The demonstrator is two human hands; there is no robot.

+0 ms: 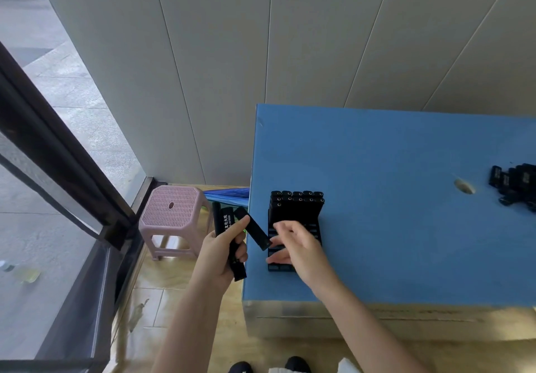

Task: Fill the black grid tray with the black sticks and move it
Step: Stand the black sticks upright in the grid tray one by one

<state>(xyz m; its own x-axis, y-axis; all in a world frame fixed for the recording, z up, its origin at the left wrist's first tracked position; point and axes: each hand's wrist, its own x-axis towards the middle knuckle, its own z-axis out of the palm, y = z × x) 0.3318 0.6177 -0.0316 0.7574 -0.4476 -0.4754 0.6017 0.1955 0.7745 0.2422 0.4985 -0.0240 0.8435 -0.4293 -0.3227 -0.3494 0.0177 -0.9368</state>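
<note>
The black grid tray lies on the blue table near its left edge. Upright black sticks fill its far rows; its near cells are partly hidden by my right hand. My left hand hovers just off the table's left edge and grips a bundle of black sticks, some with white print. One stick slants from my left fingers toward my right fingertips, which touch its lower end. The right hand's grip on it is not clear.
A loose pile of black sticks lies at the table's right edge, beside a hole in the blue surface. A pink plastic stool stands on the floor left of the table, next to a glass door.
</note>
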